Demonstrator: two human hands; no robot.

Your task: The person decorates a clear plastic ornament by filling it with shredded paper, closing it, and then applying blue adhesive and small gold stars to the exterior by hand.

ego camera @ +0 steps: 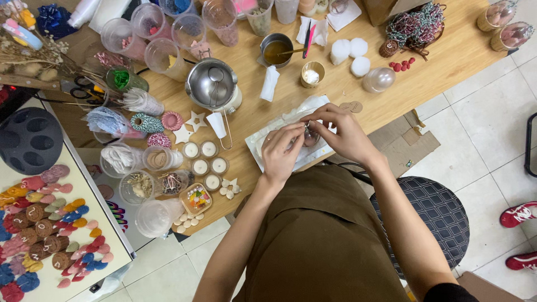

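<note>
A small round ornament [311,136] is pinched between both hands over a white sheet [263,141] on the wooden surface [335,84].

The left hand [281,150] is curled nearly closed, its fingertips pressed to the ornament's left side; the right hand [342,132] is bent over it from the right, thumb and forefinger closed on a small metal piece at its top. The ornament is held just between the two hands, close above the sheet. A steel pot [212,84] is seen beyond the left hand, with a group of small tea-light candles [204,158] to that hand's left. A clear dome [378,80] and white cotton pads [351,53] are placed beyond the right hand.
</note>
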